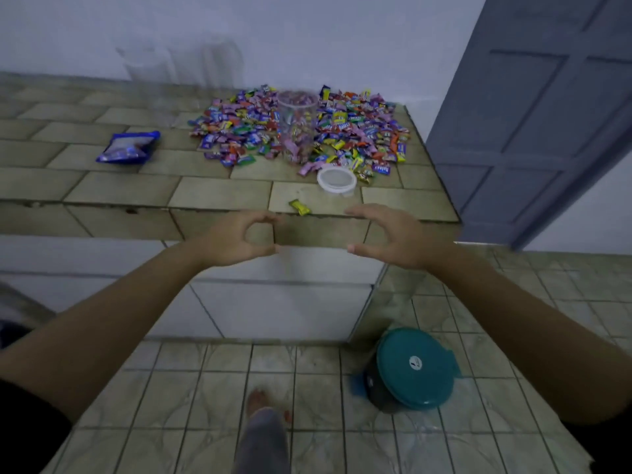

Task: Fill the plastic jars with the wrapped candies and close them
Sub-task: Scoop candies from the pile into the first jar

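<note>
A clear plastic jar (pixel 297 126) stands upright and lidless in a wide pile of wrapped candies (pixel 362 131) on the tiled counter (pixel 136 186); some candies show inside it. Its white-rimmed lid (pixel 337 180) lies flat just in front of the pile. One yellow candy (pixel 300 207) lies alone near the counter's front edge. My left hand (pixel 239 239) hovers at that edge with fingers curved, holding nothing. My right hand (pixel 386 236) hovers level with it, fingers and thumb spread apart, also empty. Both hands are well short of the jar.
A blue candy bag (pixel 128 147) lies on the counter to the left. Several clear jars (pixel 178 63) stand blurred against the back wall. A grey door (pixel 533 114) is on the right. On the floor sits a teal-lidded container (pixel 415 367) near my foot (pixel 260 401).
</note>
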